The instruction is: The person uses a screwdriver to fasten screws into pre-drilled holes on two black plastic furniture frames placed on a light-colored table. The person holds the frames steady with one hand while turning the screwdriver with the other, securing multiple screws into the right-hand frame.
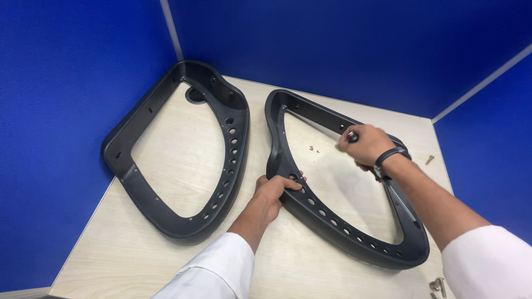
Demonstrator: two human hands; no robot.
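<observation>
right frame [332, 221] lies centre-right on the counter [111, 249] | left hand [274, 191] grip clamped on its inner rail | right hand [363, 145] fist closed round a dark-handled tool [352, 136] at upper rail | advice: pin frame flat, keep tool square | second frame [183, 149] left, loose screws [438, 286] lower right

Black perforated frame [332, 221] flat on table, gripped.

Corner desk [166, 243] with a light wood-grain laminate top and a round cable hole near the back. Blue fabric partition panels [66, 83] on three sides, joined by pale grey strips [172, 30]. Even, diffuse light, soft shadows.
</observation>
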